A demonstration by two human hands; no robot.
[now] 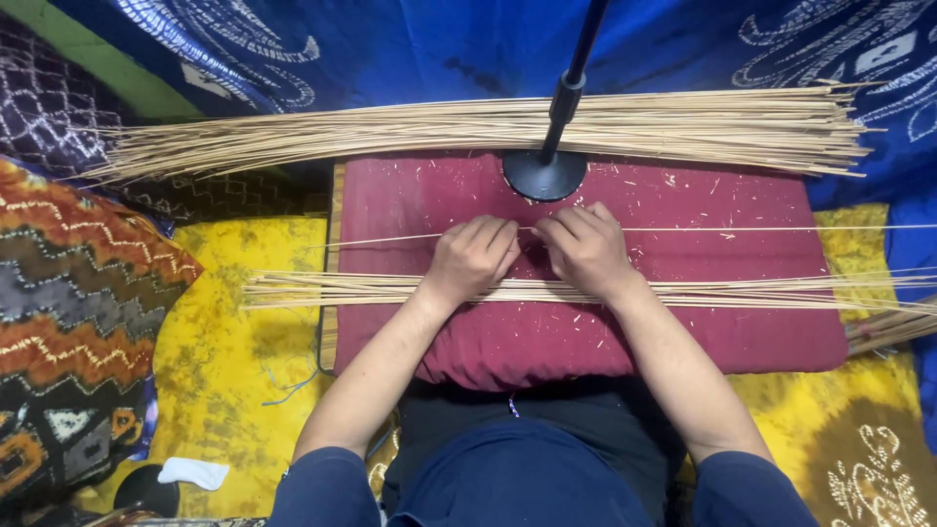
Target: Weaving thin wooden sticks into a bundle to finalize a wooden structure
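My left hand and right hand, both curled shut, pinched one thin pale stick lying crosswise on the maroon cushion. Just nearer than my knuckles lay a small stick bundle; beyond them, a black stand base, then a large stick pile.

No packages, labels, signs or screens are anywhere in view from here.
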